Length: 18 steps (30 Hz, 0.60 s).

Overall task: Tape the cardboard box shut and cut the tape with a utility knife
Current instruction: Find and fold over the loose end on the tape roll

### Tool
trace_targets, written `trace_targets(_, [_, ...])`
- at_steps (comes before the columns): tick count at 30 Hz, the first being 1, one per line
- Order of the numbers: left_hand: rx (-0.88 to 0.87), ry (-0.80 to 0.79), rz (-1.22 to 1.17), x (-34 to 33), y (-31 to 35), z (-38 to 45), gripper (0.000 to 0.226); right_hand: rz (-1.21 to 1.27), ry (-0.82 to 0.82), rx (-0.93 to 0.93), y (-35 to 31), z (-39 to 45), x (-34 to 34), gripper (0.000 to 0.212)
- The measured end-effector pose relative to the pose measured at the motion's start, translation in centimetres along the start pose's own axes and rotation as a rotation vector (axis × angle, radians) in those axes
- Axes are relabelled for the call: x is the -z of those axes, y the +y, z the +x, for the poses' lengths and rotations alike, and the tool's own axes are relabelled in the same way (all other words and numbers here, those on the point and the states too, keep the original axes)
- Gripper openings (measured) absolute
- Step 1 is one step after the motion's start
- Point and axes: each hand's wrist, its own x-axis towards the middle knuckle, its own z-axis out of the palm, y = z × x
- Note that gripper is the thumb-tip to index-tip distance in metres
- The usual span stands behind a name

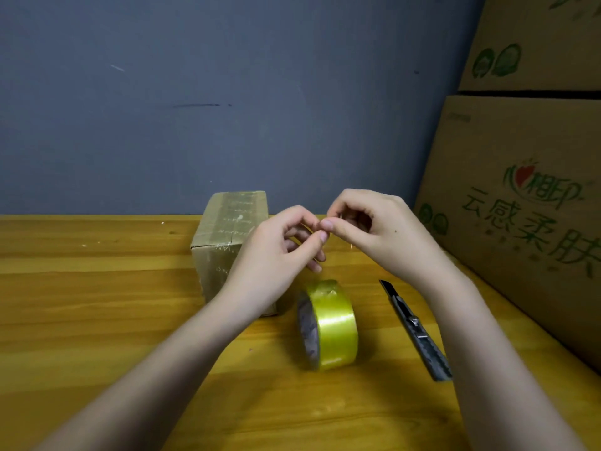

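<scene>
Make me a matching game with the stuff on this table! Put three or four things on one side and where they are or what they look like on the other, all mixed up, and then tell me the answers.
Things:
1. tape roll
2. utility knife
3. small cardboard box
4. big printed cartons

Descriptions:
A. stacked at the right edge, with green printing
B. shiny yellow, standing on its edge in the middle of the table
C. dark and long, lying flat to the right of the roll
D. brown, already striped with tape, behind the left hand

Pairs: 1-B, 2-C, 3-D, 4-A
</scene>
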Motion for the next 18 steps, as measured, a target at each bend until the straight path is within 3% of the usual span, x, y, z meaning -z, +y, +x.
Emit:
trace_targets(7, [-0.018,-0.015,-0.007,0.3,-0.1,0.0,0.019,-0.252,0.196,0.093,-0.5,-0.8,-0.9,0.023])
trace_targets(10, [-0.02,-0.014,-0.01,0.3,-0.1,0.0,0.016,-0.237,0.274,0.062,-0.3,-1.1,-0.4,0.026])
trace_targets(15, [-0.019,-0.013,-0.021,0.4,-0.3,0.1,0.012,0.045,0.324,-0.009,0.5,-1.7,-1.1,0.02])
trace_targets(18, [-0.014,-0.011,-0.021,0.4,-0.3,0.1,0.01,0.337,0.251,-0.082,0.9,-2.6,-2.4,0.032])
